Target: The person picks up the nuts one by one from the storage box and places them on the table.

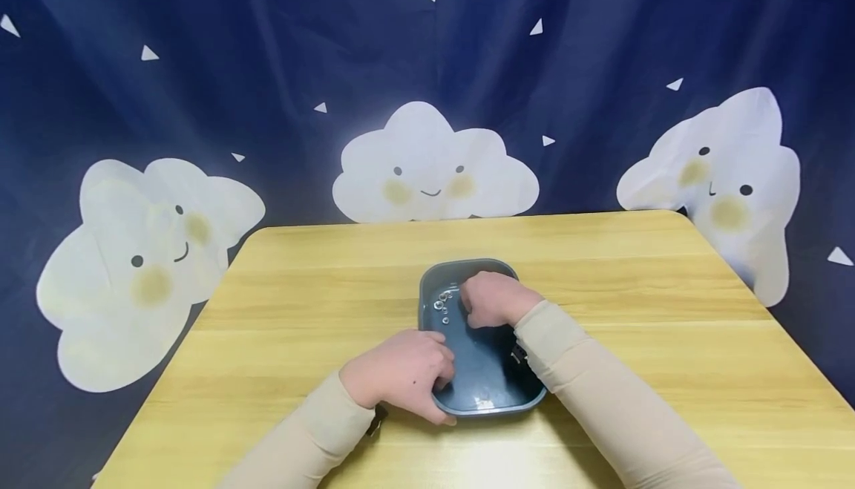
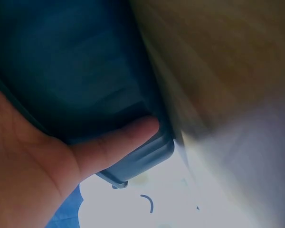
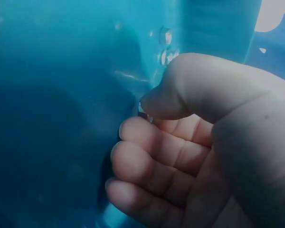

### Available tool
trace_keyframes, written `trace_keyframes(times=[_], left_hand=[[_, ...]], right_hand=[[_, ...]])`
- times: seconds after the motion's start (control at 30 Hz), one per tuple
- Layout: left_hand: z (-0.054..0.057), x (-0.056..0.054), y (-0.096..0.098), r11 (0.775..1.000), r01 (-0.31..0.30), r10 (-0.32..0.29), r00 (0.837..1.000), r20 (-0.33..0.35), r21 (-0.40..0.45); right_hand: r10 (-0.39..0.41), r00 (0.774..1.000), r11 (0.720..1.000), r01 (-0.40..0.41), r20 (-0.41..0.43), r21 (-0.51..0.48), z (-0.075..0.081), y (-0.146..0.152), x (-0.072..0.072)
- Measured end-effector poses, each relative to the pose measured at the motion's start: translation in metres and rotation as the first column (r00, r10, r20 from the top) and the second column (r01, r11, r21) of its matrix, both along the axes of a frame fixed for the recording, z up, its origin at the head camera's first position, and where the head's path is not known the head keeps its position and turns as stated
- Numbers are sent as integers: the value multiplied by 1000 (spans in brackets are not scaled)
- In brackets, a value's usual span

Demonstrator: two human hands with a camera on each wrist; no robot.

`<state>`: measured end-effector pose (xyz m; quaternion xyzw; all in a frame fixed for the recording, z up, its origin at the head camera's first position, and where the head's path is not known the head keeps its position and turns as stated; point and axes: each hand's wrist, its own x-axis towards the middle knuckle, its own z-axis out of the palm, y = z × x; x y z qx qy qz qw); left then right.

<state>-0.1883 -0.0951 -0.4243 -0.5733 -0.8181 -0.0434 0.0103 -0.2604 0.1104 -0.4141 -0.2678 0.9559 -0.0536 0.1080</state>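
Observation:
A dark blue-grey rectangular tray [image 1: 477, 370] with rounded corners lies on the wooden table. My left hand [image 1: 407, 374] grips its near left wall, fingers over the rim and the thumb [image 2: 118, 142] along the outside. Inside the tray, my right hand [image 1: 490, 300] is near the far right part, its fingers curled. Between thumb and fingertip it pinches a small shiny nut-like piece [image 3: 142, 110], mostly hidden by the fingers. Several similar silver nut-like pieces [image 1: 442, 305] lie on the tray floor to the left of this hand; one such piece [image 3: 166, 35] shows above the thumb.
The pale wooden table [image 1: 300, 296] extends around the tray on all sides. Behind it hangs a dark blue curtain [image 1: 287, 44] printed with white clouds and small triangles. The tray's raised walls surround the right hand's work.

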Motion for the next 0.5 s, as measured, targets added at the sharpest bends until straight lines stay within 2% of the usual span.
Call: trace_keyframes(times=[0.2,0.37,0.5], left_hand=[[4,0,0,1000,-3,3,1000,2,-4],[5,1,2,1000,-10,10,1000,-21,-11],[4,3,0,1000,-24,24,1000,-13,-20]], right_hand=[[19,999,992,-23,-33,-122,8,9,2],[-16,998,977,1,-67,-213,14,20,7],[-43,995,961,16,-93,-276,20,24,16]])
